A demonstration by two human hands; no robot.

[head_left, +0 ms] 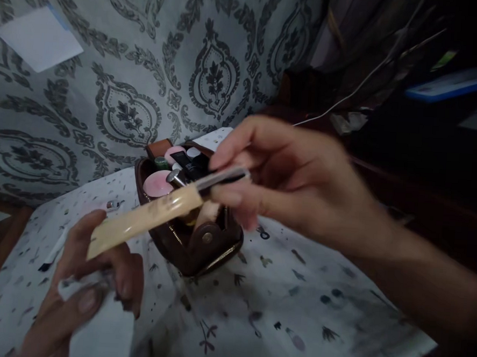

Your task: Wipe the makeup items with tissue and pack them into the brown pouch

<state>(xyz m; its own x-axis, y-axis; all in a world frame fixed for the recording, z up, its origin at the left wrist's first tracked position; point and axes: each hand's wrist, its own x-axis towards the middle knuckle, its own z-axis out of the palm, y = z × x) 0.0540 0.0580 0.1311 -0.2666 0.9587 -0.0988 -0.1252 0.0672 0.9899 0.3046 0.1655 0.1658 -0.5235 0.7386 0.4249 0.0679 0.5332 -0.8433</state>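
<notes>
My right hand (279,175) pinches the clear cap end of a beige cosmetic tube (147,216). The tube slants down to the left, and its flat end lies over the fingers of my left hand (82,276). A crumpled white tissue (102,321) is gripped between the thumb and fingers of that left hand. Behind the tube stands an unzipped brown makeup bag (185,253), packed with a pink round container (157,183), a black tube (186,164), a silver-capped item (176,178) and other cosmetics. The tube and my right hand hide part of the bag.
A white patterned cloth (230,318) covers the table. Left of the bag lie a small silver item (113,205) and a thin white stick with a dark tip (52,253). Damask wallpaper (212,74) rises behind. A white cable (348,96) and blue-edged object (450,86) are at right.
</notes>
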